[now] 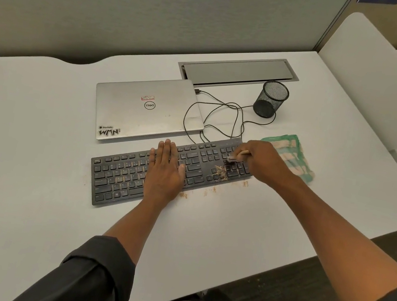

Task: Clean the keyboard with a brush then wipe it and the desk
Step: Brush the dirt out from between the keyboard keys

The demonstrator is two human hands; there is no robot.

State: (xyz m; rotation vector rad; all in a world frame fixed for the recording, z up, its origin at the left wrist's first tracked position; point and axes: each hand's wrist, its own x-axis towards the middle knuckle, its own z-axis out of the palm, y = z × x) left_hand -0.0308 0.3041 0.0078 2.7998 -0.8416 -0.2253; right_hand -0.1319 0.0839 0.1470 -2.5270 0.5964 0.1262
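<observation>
My left hand [164,168] lies flat, fingers straight, on the keyboard [120,179]. My right hand [259,161] pinches the brush [236,156] over crumbs [220,172] near its right edge. Cloth [292,156] just beside; bare desk [36,150] to my left.

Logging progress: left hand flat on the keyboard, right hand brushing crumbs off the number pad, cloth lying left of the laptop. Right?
Not quite. In the head view the cloth lies right of the keyboard, behind the right hand; the rest holds.
</observation>
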